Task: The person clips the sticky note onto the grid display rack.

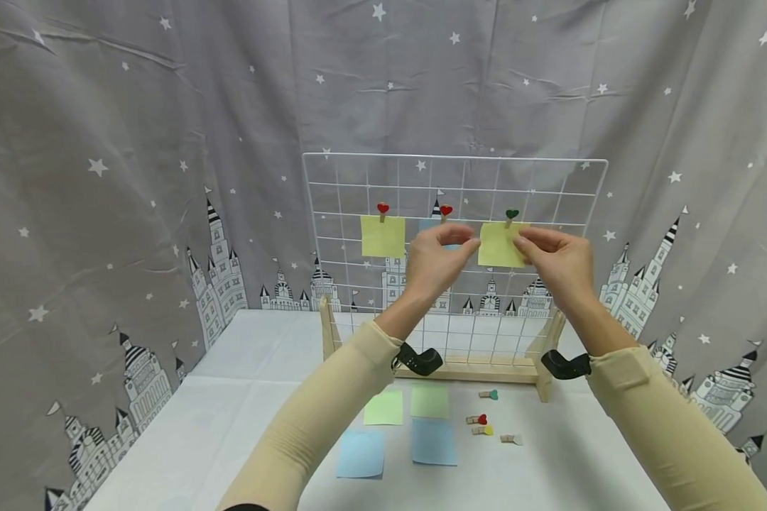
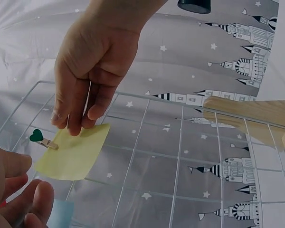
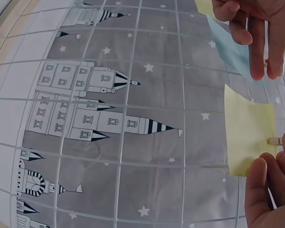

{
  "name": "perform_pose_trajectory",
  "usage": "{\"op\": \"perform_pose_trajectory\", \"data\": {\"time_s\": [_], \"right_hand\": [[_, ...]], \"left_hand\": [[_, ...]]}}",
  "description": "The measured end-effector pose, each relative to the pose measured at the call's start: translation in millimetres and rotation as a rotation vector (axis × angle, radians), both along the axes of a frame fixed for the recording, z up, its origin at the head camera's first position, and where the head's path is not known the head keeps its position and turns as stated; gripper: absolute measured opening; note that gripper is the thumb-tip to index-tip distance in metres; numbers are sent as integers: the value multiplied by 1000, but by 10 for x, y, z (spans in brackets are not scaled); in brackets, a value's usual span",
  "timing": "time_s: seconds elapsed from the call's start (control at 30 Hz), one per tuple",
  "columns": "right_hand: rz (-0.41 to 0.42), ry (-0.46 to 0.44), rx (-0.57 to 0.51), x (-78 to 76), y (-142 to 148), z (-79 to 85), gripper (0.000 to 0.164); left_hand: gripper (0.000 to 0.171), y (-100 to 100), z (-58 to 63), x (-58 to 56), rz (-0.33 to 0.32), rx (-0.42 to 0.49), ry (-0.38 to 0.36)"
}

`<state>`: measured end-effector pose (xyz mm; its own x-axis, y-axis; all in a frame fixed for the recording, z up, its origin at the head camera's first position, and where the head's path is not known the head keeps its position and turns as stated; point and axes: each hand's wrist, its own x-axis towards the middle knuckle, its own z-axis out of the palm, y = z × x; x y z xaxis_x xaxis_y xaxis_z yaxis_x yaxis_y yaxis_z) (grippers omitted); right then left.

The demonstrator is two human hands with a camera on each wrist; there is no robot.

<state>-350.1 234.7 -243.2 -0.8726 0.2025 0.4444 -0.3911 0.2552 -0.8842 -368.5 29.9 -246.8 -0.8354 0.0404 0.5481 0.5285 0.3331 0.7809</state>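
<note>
A yellow sticky note (image 1: 500,248) hangs on a white wire grid (image 1: 425,190) from a wooden clip with a green heart (image 1: 512,213). At the note's right edge, my right hand (image 1: 559,262) pinches the paper near the upper corner. My left hand (image 1: 437,257) is beside the note's left edge, its fingers relaxed and holding nothing. Behind the left hand hangs a blue note (image 3: 235,50), partly hidden, under a red heart clip (image 1: 446,211). Another yellow note (image 1: 383,238) hangs at the left from a red heart clip (image 1: 383,208).
A wooden base (image 1: 479,370) holds the grid upright. On the white table (image 1: 256,411) lie green notes (image 1: 430,402), blue notes (image 1: 433,441) and several heart clips, among them a teal one (image 1: 488,394) and a white one (image 1: 511,439). A grey curtain (image 1: 166,142) hangs behind.
</note>
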Motion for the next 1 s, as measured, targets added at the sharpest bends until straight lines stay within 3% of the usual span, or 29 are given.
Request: {"op": "perform_pose_trajectory", "data": {"time_s": [0.33,1.0], "right_hand": [[15,-9,-29,50,8,-117,40],[-14,-107,42,106,86,-368,49]], "left_hand": [[23,-178,-186,54,-97,-16,9],[24,-584,-546,73,-91,-49,-40]]}}
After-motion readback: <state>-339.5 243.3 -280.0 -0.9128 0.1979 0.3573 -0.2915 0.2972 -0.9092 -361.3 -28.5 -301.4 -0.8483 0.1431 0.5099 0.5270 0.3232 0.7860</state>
